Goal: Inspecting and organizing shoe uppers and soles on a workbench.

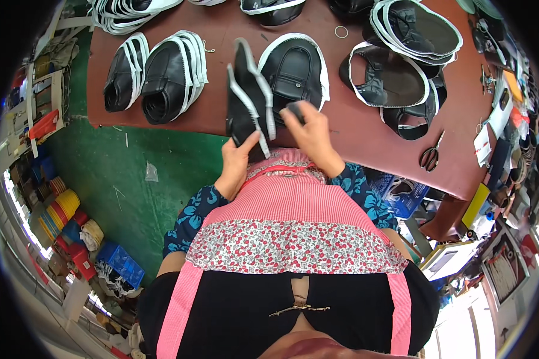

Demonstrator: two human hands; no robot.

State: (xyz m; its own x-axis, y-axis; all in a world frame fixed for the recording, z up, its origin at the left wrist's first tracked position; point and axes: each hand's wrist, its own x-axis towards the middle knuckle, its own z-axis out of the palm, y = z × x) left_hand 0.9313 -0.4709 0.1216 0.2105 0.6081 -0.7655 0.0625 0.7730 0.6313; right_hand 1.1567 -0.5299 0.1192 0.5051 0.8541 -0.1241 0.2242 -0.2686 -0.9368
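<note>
While held upright over worktop [365, 128] edge, black shoe uppers [248, 99] showed white-trimmed rims, stacked flat. Left hand [238, 161] raised from below, fingers clamped on stack's lower end, thumb on front. Right hand [311, 134] beside it, fingers curled shut on small dark piece [293, 110], touching stack's right edge.

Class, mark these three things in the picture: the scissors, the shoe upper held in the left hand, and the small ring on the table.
scissors [430, 157], head view, on the handles.
shoe upper [245, 102], head view, on its black middle.
ring [341, 32], head view, on its rim.
</note>
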